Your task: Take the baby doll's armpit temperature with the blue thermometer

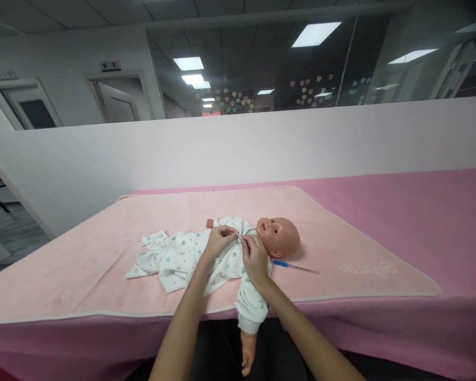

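A baby doll (280, 235) lies on its back with its head to the right, wearing a white printed baby shirt (232, 262). My left hand (221, 241) pinches the shirt's front edge at the chest, near a small light snap or button. Just below the doll's chin, my right hand (256, 258) has its fingertips closed on the same edge, close to the left ones. White printed pants (174, 259) cover the doll's legs. One doll arm (248, 344) hangs over the table's near edge, below my right hand; the other doll hand (210, 223) shows on the far side.
Under the doll spreads a peach blanket (341, 238) with a pale border, laid over a pink table cover (452, 233). A thin clear stick with a blue end (295, 266) lies beside the doll's head. Behind the table stands a white low wall (238, 153) with glass above.
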`<state>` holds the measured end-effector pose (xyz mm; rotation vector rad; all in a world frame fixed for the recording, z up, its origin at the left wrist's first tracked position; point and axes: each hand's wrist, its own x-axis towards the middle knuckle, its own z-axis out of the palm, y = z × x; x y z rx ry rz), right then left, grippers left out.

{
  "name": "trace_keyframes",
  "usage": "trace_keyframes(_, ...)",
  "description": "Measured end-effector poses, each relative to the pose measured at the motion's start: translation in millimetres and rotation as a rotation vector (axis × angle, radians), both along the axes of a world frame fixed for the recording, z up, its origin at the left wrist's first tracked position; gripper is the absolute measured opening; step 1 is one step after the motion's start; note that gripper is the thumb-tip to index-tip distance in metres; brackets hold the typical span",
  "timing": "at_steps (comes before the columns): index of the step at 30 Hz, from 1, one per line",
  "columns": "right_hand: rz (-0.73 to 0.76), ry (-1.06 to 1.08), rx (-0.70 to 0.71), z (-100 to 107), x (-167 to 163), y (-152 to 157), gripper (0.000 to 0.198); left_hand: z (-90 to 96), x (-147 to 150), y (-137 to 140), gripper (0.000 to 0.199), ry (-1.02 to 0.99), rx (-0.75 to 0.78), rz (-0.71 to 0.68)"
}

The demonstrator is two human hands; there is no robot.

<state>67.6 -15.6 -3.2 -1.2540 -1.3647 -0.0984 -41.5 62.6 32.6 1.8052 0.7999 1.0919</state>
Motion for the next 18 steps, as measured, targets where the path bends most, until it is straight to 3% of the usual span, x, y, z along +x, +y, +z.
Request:
trace_keyframes(4,-0.019,0.008,-0.002,0,0,0,0.026,-0.6,-4,0,0.022,0.022,-0.004,-0.052)
trace_keyframes(10,-0.026,0.077,0.005,-1,-1,-2,0.027,6.7,-10,-1,0.026,0.062,-0.033,-0.305)
trace_keyframes(18,-0.048,0.168,0.012,-1,-4,0,0.016,12.6,-8,-2,0.026,0.124,-0.033,-0.361)
